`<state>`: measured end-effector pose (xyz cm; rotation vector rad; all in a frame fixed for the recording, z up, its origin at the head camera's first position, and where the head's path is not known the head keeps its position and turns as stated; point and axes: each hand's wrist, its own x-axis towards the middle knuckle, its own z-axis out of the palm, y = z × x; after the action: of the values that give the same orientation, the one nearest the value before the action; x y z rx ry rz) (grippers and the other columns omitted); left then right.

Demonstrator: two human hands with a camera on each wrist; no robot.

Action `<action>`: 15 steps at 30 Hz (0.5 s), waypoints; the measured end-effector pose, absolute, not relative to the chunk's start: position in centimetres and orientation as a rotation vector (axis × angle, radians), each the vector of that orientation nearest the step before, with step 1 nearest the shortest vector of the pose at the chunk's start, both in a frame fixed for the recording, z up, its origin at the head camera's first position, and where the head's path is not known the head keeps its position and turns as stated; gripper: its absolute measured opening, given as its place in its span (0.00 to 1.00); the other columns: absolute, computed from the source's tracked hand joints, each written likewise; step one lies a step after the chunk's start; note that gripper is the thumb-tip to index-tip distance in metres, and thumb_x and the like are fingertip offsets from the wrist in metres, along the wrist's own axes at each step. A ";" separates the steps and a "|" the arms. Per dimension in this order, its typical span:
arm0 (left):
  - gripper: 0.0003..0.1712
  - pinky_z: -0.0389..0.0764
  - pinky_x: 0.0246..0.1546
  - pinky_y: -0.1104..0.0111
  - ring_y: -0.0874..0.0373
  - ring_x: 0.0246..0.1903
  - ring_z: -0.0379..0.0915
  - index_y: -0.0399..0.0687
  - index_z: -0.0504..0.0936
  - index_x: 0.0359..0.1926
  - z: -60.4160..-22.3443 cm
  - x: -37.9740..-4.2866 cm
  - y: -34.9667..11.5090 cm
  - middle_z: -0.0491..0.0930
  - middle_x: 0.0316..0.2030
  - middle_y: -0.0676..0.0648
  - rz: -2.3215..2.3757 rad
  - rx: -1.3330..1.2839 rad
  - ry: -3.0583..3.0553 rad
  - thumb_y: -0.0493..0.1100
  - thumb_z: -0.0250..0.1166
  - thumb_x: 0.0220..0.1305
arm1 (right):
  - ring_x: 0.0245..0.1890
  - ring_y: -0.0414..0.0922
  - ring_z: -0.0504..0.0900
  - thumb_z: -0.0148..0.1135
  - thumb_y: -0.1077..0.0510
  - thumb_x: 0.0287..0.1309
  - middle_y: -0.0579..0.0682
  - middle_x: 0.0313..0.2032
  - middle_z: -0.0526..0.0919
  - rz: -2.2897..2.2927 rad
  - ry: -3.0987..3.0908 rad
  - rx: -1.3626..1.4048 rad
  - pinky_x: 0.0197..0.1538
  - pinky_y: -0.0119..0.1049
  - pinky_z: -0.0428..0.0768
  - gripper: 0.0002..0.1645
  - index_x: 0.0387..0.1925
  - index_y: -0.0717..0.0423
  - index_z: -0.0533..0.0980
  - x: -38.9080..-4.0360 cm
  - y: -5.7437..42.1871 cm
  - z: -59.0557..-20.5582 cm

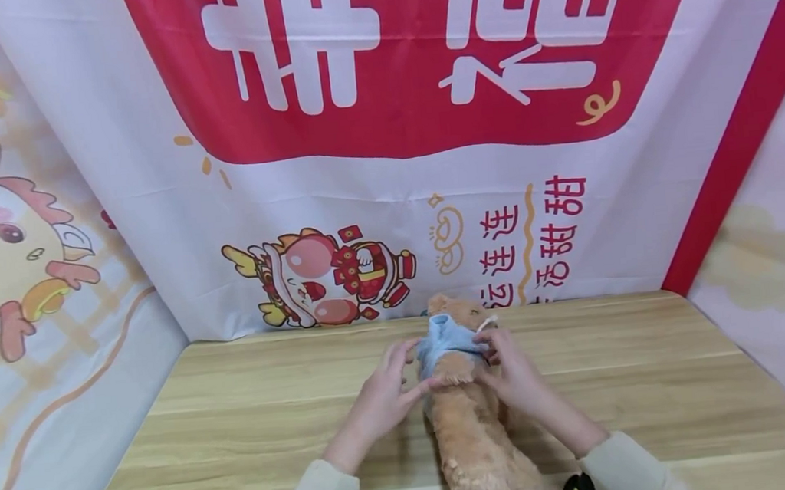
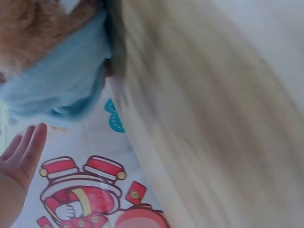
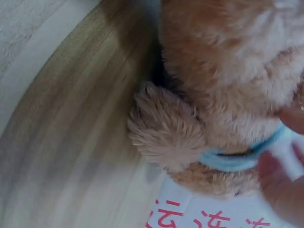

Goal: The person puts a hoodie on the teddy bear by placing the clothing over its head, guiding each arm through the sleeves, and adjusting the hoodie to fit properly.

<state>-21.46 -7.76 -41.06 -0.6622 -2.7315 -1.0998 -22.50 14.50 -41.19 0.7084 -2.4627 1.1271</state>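
Note:
A light brown plush toy animal (image 1: 473,438) lies lengthwise on the table, its head (image 1: 463,309) toward the back. Around its upper body sits a light blue cloth garment (image 1: 447,341), which shows as a narrow blue band (image 3: 232,161) in the right wrist view. At the garment's left side is my left hand (image 1: 391,383), thumb beside the plush and fingers (image 2: 31,147) extended near the cloth edge. On the opposite side, my right hand (image 1: 513,370) has its fingertips at the garment's right edge, with thumb and fingers spread apart.
The wooden table (image 1: 261,424) reaches back to a printed cloth backdrop (image 1: 332,180) with red and white characters and a cartoon figure. Printed cloth panels hang at the left (image 1: 49,364) and right (image 1: 769,277) sides.

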 end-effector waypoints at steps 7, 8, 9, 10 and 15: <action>0.30 0.82 0.46 0.55 0.49 0.48 0.77 0.54 0.74 0.60 -40.3 -21.2 -7.1 0.71 0.56 0.43 -0.821 -0.666 -2.688 0.61 0.61 0.61 | 0.48 0.59 0.77 0.68 0.45 0.53 0.69 0.51 0.73 1.202 -2.910 0.336 0.51 0.53 0.79 0.37 0.54 0.67 0.68 -22.2 14.4 -42.2; 0.28 0.81 0.47 0.56 0.50 0.48 0.77 0.52 0.76 0.58 -40.5 -21.3 -7.1 0.73 0.54 0.44 -0.799 -0.649 -2.690 0.61 0.60 0.61 | 0.48 0.59 0.78 0.67 0.46 0.55 0.69 0.52 0.74 1.245 -2.915 0.349 0.51 0.52 0.79 0.36 0.55 0.66 0.68 -22.2 14.4 -42.4; 0.26 0.81 0.48 0.57 0.51 0.47 0.77 0.51 0.78 0.55 -40.7 -21.4 -7.1 0.74 0.51 0.45 -0.801 -0.628 -2.691 0.60 0.61 0.62 | 0.49 0.59 0.78 0.66 0.47 0.56 0.69 0.53 0.74 1.297 -2.909 0.360 0.52 0.52 0.79 0.35 0.56 0.66 0.67 -22.2 14.4 -42.6; 0.25 0.81 0.48 0.58 0.52 0.47 0.77 0.50 0.79 0.53 -40.9 -21.5 -7.2 0.75 0.50 0.46 -0.809 -0.607 -2.691 0.59 0.61 0.62 | 0.51 0.60 0.78 0.65 0.48 0.57 0.70 0.54 0.75 1.343 -2.896 0.377 0.52 0.52 0.79 0.35 0.58 0.66 0.66 -22.2 14.4 -42.7; 0.21 0.80 0.49 0.57 0.52 0.46 0.77 0.47 0.79 0.52 -41.5 -21.8 -7.8 0.76 0.47 0.46 -0.869 -0.552 -2.677 0.54 0.62 0.63 | 0.55 0.64 0.76 0.59 0.55 0.63 0.72 0.58 0.71 1.522 -2.855 0.434 0.53 0.53 0.79 0.31 0.63 0.64 0.63 -22.4 14.6 -43.0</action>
<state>-21.82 -7.81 -41.53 -0.5524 -2.6773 -0.8685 -22.39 14.61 -43.02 0.4340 -2.8554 1.5217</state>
